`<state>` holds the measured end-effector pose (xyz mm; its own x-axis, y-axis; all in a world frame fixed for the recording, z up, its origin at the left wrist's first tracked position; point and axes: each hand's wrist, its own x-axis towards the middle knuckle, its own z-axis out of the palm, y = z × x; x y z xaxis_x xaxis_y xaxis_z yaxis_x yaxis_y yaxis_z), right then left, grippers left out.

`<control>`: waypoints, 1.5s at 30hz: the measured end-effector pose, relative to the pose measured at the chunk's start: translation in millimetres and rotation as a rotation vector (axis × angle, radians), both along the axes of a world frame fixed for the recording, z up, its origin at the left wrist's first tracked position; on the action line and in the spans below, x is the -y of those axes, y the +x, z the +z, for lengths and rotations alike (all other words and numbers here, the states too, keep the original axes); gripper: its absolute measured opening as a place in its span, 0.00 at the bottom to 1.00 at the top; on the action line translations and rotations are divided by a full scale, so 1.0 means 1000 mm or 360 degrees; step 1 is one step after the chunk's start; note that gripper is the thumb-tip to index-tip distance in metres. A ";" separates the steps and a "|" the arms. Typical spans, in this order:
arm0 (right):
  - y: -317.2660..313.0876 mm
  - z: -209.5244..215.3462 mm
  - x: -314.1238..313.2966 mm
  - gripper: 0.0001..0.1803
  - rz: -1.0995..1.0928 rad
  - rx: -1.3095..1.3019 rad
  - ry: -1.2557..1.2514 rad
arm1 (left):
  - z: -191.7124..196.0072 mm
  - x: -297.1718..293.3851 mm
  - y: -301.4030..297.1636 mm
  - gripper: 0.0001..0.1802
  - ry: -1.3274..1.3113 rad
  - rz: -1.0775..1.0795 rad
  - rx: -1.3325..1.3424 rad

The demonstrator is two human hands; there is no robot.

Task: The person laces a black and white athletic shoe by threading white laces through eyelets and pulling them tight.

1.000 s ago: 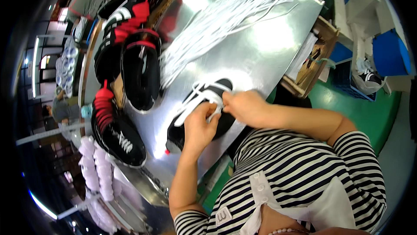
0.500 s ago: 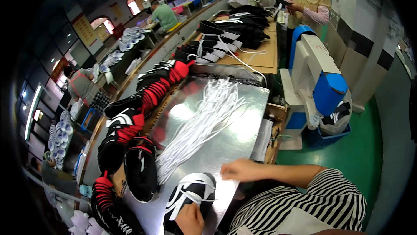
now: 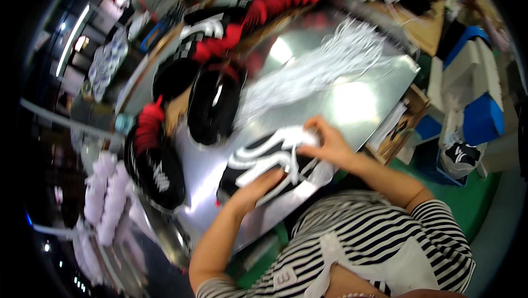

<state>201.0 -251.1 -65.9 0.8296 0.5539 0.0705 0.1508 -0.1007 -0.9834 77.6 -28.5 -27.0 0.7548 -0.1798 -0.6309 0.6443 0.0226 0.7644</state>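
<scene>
Black-and-white shoe (image 3: 258,157) against half-curled right grip (image 3: 332,145)

The shoe (image 3: 258,160) lies on the table (image 3: 352,100) with the left hand (image 3: 264,187) on its near side and the right hand (image 3: 328,144) at its right end, laces (image 3: 319,75) behind it, other shoes (image 3: 217,105) along the left, a box (image 3: 407,116) and crate (image 3: 433,167) right of the table.

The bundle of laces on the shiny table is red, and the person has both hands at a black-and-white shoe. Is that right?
Not quite: in the head view, the bundle of laces on the shiny table is white, not red. The left hand and right hand are indeed at a black-and-white shoe.
</scene>
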 end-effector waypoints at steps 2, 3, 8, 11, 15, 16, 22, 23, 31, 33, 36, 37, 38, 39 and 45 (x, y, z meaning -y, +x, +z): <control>0.000 0.008 0.006 0.26 -0.0026 -0.0170 0.0008 | -0.008 0.006 0.012 0.27 0.0172 -0.0125 -0.0133; 0.002 0.005 0.008 0.26 -0.0046 -0.0096 0.0043 | -0.007 0.007 0.015 0.24 0.0135 -0.0067 -0.0134; -0.001 0.006 0.000 0.26 0.0003 -0.0099 -0.0019 | 0.007 0.012 0.015 0.12 -0.0016 0.0021 -0.0154; 0.001 0.008 0.002 0.24 0.0115 -0.0196 0.0024 | 0.000 0.008 0.018 0.10 0.0108 -0.0050 -0.0048; 0.033 0.007 0.031 0.24 0.0489 -0.1035 0.0304 | -0.005 0.003 0.018 0.09 0.0431 0.0274 0.0148; 0.041 0.010 0.033 0.24 0.0579 -0.1335 0.0367 | -0.003 0.003 0.019 0.09 0.0519 0.0340 0.0164; 0.024 0.010 0.010 0.27 0.0175 -0.0247 -0.0325 | -0.010 0.000 0.022 0.10 0.0630 0.0381 0.0145; 0.024 0.011 0.010 0.27 0.0135 -0.0330 -0.0355 | -0.017 -0.011 0.023 0.10 0.0849 0.0311 0.0280; 0.025 0.019 0.020 0.28 0.0182 -0.0574 -0.0395 | -0.003 0.002 0.026 0.09 0.0903 0.0098 0.0503; 0.022 0.011 0.021 0.28 0.0156 -0.0545 -0.0352 | -0.001 0.006 0.029 0.08 0.0831 0.0124 0.0453; 0.020 0.000 0.024 0.30 0.0137 -0.0529 -0.0324 | -0.001 0.008 0.030 0.08 0.0763 0.0096 0.0474; 0.019 0.005 0.023 0.30 0.0150 -0.0547 -0.0344 | 0.000 0.008 0.028 0.08 0.0661 0.0111 0.0448; 0.018 0.007 0.022 0.31 0.0164 -0.0565 -0.0363 | 0.000 0.008 0.028 0.08 0.0560 0.0126 0.0421; 0.018 0.003 0.023 0.29 0.0143 -0.0555 -0.0315 | 0.001 0.009 0.029 0.08 0.0507 0.0128 0.0386; 0.019 -0.004 0.023 0.25 0.0091 -0.0619 -0.0226 | 0.000 0.012 0.031 0.08 0.0418 0.0140 0.0241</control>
<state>219.7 -274.0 -69.5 0.7470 0.5813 -0.3227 -0.2200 -0.2418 -0.9450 108.6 -40.5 -27.1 0.8491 0.0443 -0.5264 0.5270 -0.1376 0.8386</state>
